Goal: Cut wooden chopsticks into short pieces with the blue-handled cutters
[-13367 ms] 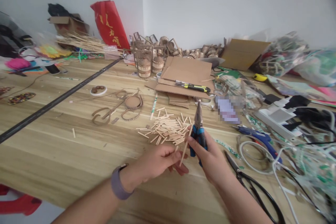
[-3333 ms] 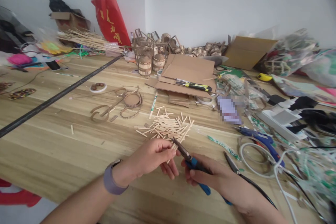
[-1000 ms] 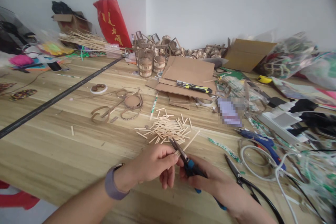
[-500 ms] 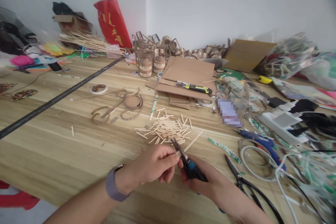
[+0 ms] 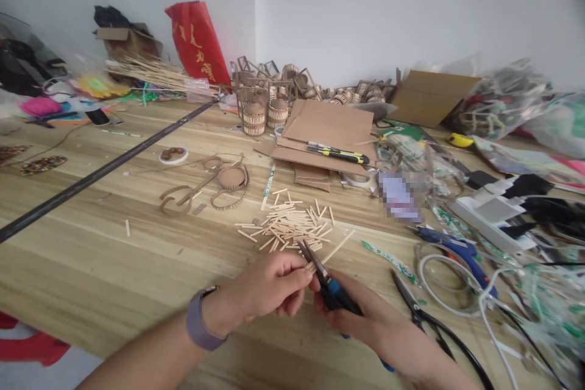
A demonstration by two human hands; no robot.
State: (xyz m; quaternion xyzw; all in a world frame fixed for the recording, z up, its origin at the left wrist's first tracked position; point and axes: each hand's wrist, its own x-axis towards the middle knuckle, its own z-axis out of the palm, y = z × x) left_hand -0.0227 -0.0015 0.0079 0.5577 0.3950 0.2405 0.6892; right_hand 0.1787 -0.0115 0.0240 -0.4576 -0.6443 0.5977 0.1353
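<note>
Between thumb and fingers, my left hand (image 5: 269, 283) pinches a thin wooden stick (image 5: 339, 245), whose free end sticks out up and to the right. My right hand (image 5: 361, 308) is wrapped round the blue-and-black handles of a pair of scissors (image 5: 336, 292). The scissor blades lie across the stick close to my left fingertips, slightly parted at the tips. Just beyond the blades lies a loose pile of short cut sticks (image 5: 292, 225) on the wooden table (image 5: 150, 274).
Black-handled shears (image 5: 418, 311), a blue glue gun (image 5: 457, 250) and a power strip (image 5: 491, 213) with cables crowd the right. Cardboard sheets (image 5: 329, 125) with a yellow-black cutter (image 5: 338, 152) lie beyond the pile. Small stick-built buckets (image 5: 254, 119) stand at the back.
Almost nothing differs. The view has shifted very slightly; both hands, the scissors and the stick keep the same positions relative to each other.
</note>
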